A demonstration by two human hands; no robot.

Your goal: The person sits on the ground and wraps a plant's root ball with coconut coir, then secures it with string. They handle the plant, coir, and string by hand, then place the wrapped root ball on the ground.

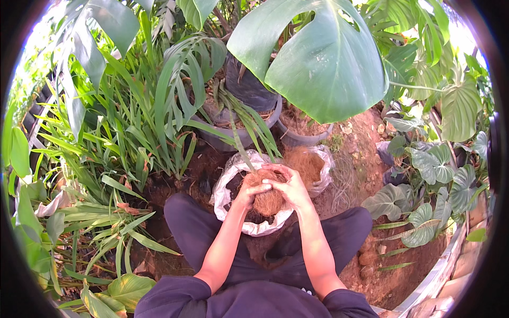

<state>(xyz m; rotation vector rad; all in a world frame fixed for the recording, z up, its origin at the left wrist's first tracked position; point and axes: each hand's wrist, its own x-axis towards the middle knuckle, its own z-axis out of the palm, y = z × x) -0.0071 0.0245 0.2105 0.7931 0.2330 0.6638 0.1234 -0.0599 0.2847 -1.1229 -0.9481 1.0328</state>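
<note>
Both hands clasp a ball of brown coconut fibre [269, 202] above an open white sack [260, 229] that stands between my bent legs. My left hand [251, 191] wraps its left side, and my right hand [287, 183] covers its top and right side. The thumbs meet over the ball. Long green strap leaves [254, 129] rise from behind the ball; where they join it is hidden. Dark material lies inside the sack. A second white sack [328, 169], holding loose brown fibre [304, 165], stands just behind my right hand.
Grey round pots [222, 139] stand beyond the sacks, with a black plant bag [250, 87] in one. A large monstera leaf [330, 67] overhangs them. Dense strap-leaved plants [131, 107] crowd the left. Broad-leaved plants [429, 171] and a pale curved edging [431, 274] flank the right.
</note>
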